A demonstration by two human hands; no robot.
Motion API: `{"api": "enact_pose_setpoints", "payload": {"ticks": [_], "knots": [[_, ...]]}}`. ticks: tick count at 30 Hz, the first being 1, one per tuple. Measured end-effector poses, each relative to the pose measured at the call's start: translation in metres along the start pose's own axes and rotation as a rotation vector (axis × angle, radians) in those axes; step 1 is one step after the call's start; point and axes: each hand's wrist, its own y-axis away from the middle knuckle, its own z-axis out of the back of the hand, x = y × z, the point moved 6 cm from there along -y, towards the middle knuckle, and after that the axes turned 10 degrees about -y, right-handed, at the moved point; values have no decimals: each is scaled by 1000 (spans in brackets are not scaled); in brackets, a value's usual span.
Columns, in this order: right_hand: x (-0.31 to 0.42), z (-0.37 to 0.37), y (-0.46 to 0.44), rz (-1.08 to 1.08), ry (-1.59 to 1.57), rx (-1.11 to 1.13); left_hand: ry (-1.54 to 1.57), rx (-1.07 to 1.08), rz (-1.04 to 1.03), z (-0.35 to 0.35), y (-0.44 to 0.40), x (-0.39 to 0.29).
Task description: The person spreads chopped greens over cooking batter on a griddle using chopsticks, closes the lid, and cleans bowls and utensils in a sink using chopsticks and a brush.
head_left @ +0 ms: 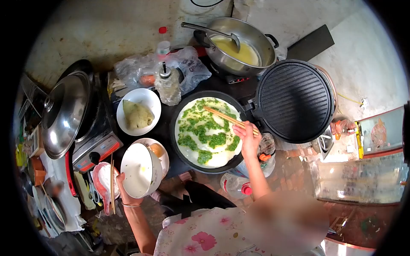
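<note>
My left hand [124, 190] grips a white bowl [136, 168] by its side; the bowl is tilted, with a few green specks inside. In my right hand [248, 138] is a pair of wooden chopsticks [228, 118], their tips touching the green mixture on a round white flatbread [188, 155]. The flatbread lies in a black electric griddle [174, 141], whose ridged lid [297, 102] is open to the right. Chopped greens [211, 140] are spread unevenly over the flatbread. Behind the held bowl is another bowl with an egg [156, 149] in it.
A white bowl [121, 115] holds pale, greenish dough. Behind stand an oil bottle [167, 85] and a steel wok [260, 40] with yellowish liquid and a ladle. At left are a lidded pan [66, 115] and a pink bowl of flour [104, 177] with chopsticks across it.
</note>
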Motion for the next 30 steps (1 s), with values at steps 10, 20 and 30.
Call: {"api": "enact_pose_setpoints", "payload": {"ticks": [10,20,30], "knots": [[22,49,11,98,11,-162,8,35,56,-18,-2,1],[28,81,29,119,-39,-287,-19,83,62,-26,-8,4],[59,95,59,141,64,-354,-50,98,48,-25,-8,4]]}}
